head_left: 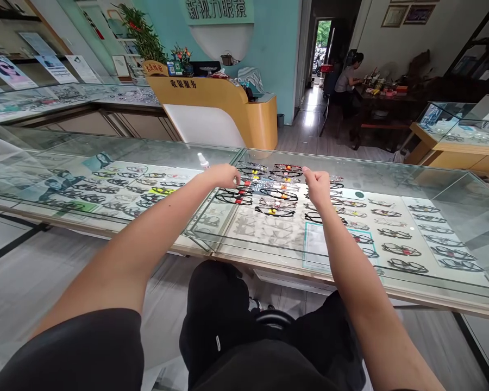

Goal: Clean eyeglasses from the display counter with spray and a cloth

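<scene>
My left hand reaches over the glass counter with its fingers curled closed beside the left end of a row of eyeglasses. What it may hold is hidden. Just below it lies a black pair of eyeglasses with a red tag. My right hand is closed, thumb against the fingers, at the right of the middle row; anything in its grip is too small to make out. Near its thumb is a red-rimmed pair of eyeglasses. Between the hands, several dark frames with yellow or red tags stand in rows on the glass.
The glass display counter runs across in front of me, with more eyeglasses inside. A small white spray bottle stands behind my left wrist. Farther back are a yellow reception desk and a seated person at a cluttered table.
</scene>
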A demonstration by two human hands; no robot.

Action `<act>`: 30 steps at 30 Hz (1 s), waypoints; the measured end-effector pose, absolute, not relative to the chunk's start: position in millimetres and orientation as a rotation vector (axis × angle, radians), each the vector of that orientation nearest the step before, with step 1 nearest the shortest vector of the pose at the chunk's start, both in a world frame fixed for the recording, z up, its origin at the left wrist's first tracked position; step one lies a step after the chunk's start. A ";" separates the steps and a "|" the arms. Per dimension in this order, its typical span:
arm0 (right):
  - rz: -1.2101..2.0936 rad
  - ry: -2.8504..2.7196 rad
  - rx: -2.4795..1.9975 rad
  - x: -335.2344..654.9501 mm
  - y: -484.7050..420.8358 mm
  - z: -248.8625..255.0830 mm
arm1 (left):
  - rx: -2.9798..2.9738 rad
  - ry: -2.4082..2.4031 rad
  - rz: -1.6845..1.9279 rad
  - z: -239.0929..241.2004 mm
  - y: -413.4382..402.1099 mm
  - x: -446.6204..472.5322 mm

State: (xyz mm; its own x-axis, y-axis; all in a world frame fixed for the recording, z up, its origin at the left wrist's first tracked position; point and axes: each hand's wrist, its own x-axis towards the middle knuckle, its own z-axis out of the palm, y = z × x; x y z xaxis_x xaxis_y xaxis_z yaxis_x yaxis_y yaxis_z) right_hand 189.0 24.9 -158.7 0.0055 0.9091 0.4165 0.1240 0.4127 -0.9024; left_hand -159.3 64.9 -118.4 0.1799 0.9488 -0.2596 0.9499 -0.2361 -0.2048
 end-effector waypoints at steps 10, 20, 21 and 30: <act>0.617 -1.432 -0.964 189.0 25.4 -159.7 | 2.376 2.050 -0.444 -127.4 89.4 -158.9; 0.625 -1.424 -0.982 192.8 38.0 -166.8 | 2.406 2.049 -0.301 -137.6 86.2 -162.5; 0.632 -1.418 -0.973 192.4 37.9 -166.8 | 2.406 2.058 -0.282 -134.9 84.6 -164.4; 0.632 -1.435 -0.936 188.5 30.4 -164.0 | 2.175 1.959 0.455 -97.8 73.7 -163.6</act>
